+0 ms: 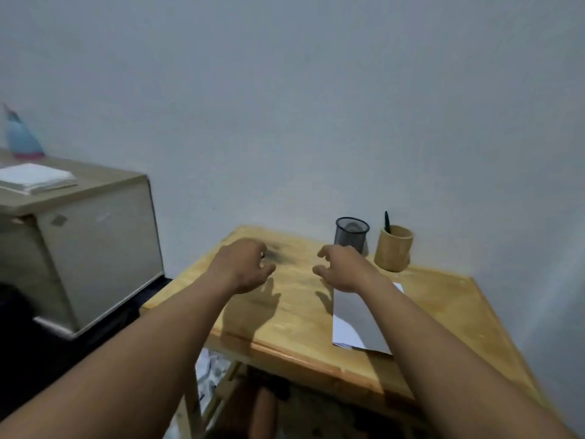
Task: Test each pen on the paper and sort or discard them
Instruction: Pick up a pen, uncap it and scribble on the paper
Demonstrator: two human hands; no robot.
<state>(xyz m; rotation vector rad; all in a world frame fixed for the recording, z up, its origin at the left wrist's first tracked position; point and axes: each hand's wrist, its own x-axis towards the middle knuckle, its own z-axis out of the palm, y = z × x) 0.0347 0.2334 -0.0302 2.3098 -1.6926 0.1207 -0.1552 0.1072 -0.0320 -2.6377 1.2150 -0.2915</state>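
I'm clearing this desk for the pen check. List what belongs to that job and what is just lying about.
Belongs to the job:
- black pen standing in the wooden cup
- black mesh cup
- paper on the wooden table

Just lying about:
- folded white cloth on the cabinet
- blue and pink object behind it

Cabinet (95, 248), pale wood, left of the desk (297, 315) against a grey wall (285, 90). On the cabinet: folded white stack (34, 177); behind it a blue bottle (22, 137) with pink base, blurred. Dark stain (278, 253) on the desk's far left part. Crumpled white scraps (210, 370) below.
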